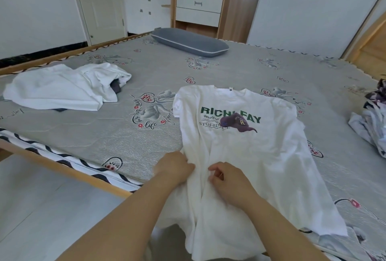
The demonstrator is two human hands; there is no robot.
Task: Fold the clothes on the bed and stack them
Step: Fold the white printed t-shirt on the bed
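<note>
T-shirt [240,146] hem fabric is what I have bunched in both hands — my left hand [175,166] curls into a gathered fold at the shirt's lower left, and my right hand [226,179] pinches the cloth just beside it. I judge this hold lets me tug the body flat before folding. From the grip the shirt runs away from me, print side up on the bed [125,135], its hem spilling over the near edge. Further off to the left lies a crumpled white garment [62,89] not yet folded; at the far right edge sits a patterned heap [373,118] — its state I cannot tell.
</note>
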